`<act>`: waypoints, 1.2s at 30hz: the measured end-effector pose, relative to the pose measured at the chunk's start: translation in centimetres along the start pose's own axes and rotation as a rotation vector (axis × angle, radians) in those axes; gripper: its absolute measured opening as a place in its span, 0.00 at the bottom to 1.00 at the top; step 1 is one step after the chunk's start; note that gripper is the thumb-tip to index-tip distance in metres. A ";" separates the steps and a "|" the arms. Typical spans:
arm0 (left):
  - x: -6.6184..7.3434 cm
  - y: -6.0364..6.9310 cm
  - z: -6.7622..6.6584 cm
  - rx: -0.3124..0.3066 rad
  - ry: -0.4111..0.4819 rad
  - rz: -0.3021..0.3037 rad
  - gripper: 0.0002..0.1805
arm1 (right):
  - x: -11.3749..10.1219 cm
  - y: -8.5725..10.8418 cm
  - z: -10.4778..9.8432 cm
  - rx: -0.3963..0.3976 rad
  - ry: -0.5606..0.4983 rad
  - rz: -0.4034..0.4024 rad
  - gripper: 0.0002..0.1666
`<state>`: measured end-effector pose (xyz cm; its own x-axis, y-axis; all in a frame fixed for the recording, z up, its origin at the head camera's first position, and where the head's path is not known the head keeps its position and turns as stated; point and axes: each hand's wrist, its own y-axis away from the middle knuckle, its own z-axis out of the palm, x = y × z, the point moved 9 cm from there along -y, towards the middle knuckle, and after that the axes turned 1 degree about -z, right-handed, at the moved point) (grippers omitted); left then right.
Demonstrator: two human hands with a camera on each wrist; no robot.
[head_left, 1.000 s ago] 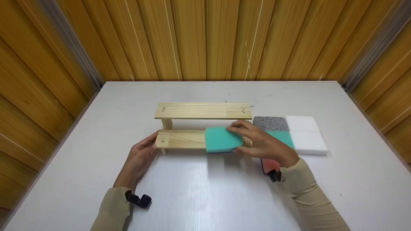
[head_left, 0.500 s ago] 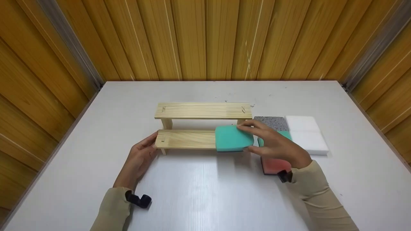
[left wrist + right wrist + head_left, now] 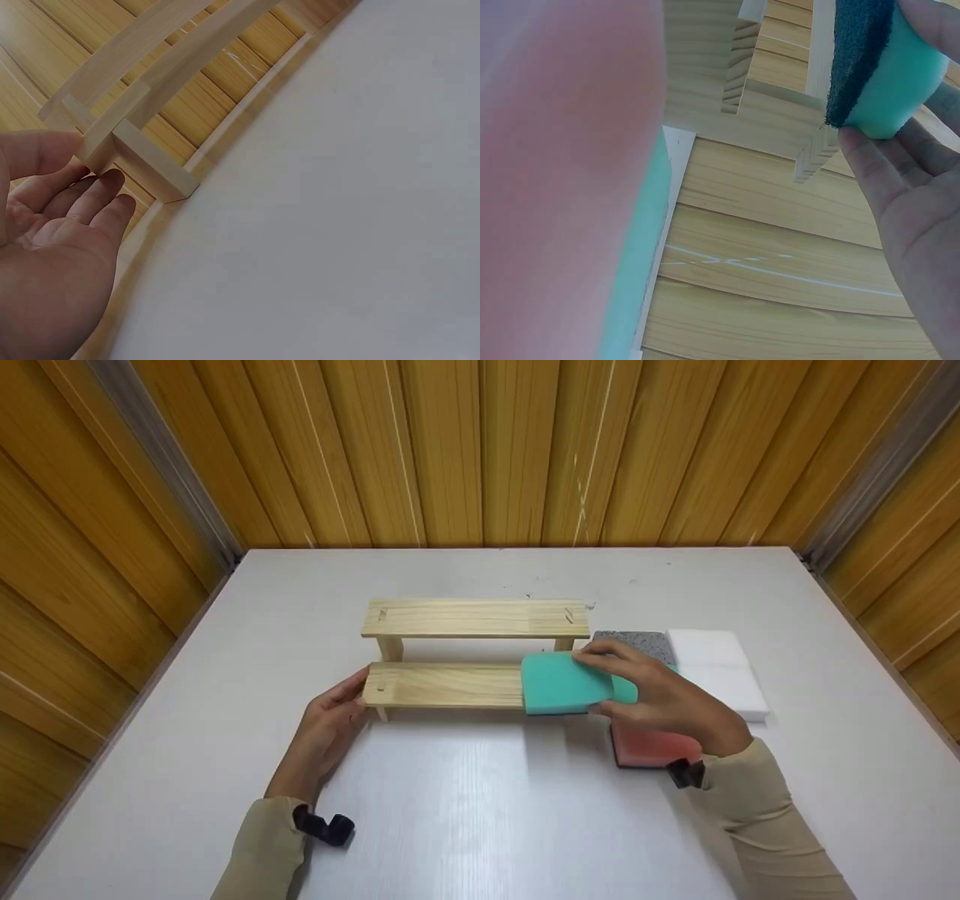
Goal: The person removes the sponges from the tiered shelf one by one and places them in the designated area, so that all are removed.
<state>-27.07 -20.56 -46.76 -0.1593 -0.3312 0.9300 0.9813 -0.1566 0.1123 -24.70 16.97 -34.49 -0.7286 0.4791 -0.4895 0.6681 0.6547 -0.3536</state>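
Observation:
A two-step wooden stand [image 3: 450, 685] occupies the middle of the white table. My left hand [image 3: 328, 731] pinches the left end of its lower step; the left wrist view shows the thumb and fingertips at the board's end [image 3: 105, 139]. Over the right end of that step, my right hand [image 3: 656, 690] holds a green sponge [image 3: 562, 682] by its right side, between thumb and fingers. The sponge's dark scouring pad [image 3: 859, 56] faces down towards the step. Whether it touches the wood I cannot tell. The step's right end is hidden beneath it.
Right of the stand lie a speckled grey sponge [image 3: 634, 645], white sponge blocks [image 3: 712, 671], a second green sponge [image 3: 624, 690] partly behind my right hand, and a red sponge [image 3: 651, 747] nearer me. A wood-patterned wall [image 3: 480, 450] rises behind the table.
My right hand has carried the green sponge rightward along the lower step, baring more of its middle. More of the red sponge shows now. The left hand and stand stay put.

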 end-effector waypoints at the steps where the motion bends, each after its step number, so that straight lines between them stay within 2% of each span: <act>1: 0.0 0.0 0.0 -0.004 0.004 0.002 0.31 | 0.1 0.1 -0.1 0.001 0.003 0.001 0.40; 8: 0.1 0.1 0.1 -0.007 0.015 0.009 0.32 | 0.5 0.8 -0.9 0.016 0.014 0.009 0.40; 18: 0.0 0.2 0.0 0.008 0.043 -0.013 0.32 | 1.1 1.9 -2.2 0.057 0.026 0.004 0.40; 36: 0.0 0.1 0.0 0.013 0.033 -0.013 0.32 | 1.4 3.4 -3.9 0.086 0.004 -0.029 0.43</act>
<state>-26.93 -20.59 -46.72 -0.1751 -0.3594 0.9166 0.9804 -0.1491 0.1288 -24.04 22.17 -33.26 -0.7480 0.4632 -0.4752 0.6574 0.6155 -0.4347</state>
